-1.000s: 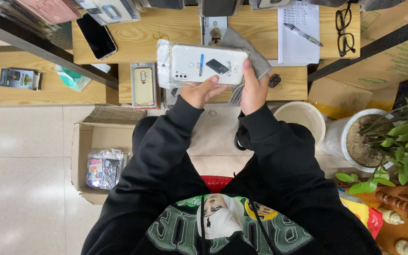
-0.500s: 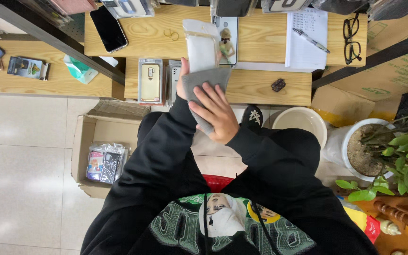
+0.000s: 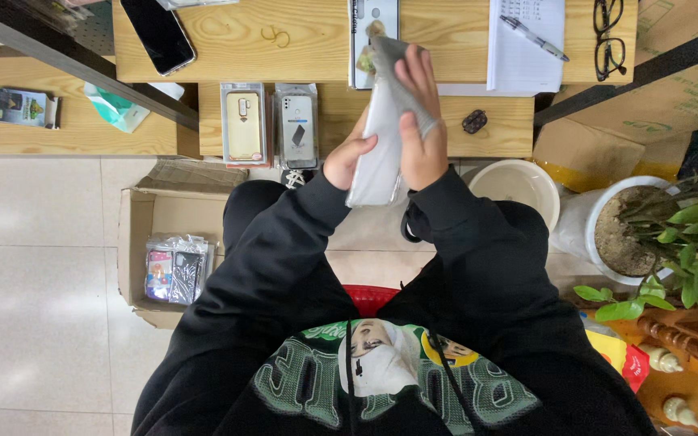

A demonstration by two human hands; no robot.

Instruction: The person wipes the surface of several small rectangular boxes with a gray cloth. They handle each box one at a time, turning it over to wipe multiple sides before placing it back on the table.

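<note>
Translucent plastic forms the packaged phone case (image 3: 377, 153) held upright above the front edge of the wooden desk (image 3: 446, 48). Left hand (image 3: 347, 158) clamps the package at its lower left edge, fingers curled around the side. Right hand (image 3: 418, 121) covers the upper right part, fingers (image 3: 414, 69) extended up along a grey piece at the top of the package, thumb toward the package centre. Both grips are clenched on the same package; neither is released.

Layout on the desk:
- Two packaged cases lie flat just left of the hands: a gold-coloured one (image 3: 242, 123) and a white one (image 3: 296, 125), side by side and touching or nearly so.
- A further package with a printed picture (image 3: 365, 28) lies behind the hands, partly hidden by the held package.
- A black smartphone (image 3: 157, 32) lies at the rear left, tilted.
- A white notepad (image 3: 527, 48) with a pen (image 3: 535, 38) on it sits right of the hands; black glasses (image 3: 607, 36) lie beside it.
- A small dark object (image 3: 474, 121) rests near the right hand.

On the floor, an open cardboard box (image 3: 143, 234) contains more packaged cases (image 3: 173, 270). A potted plant (image 3: 672, 234) stands to the right.
</note>
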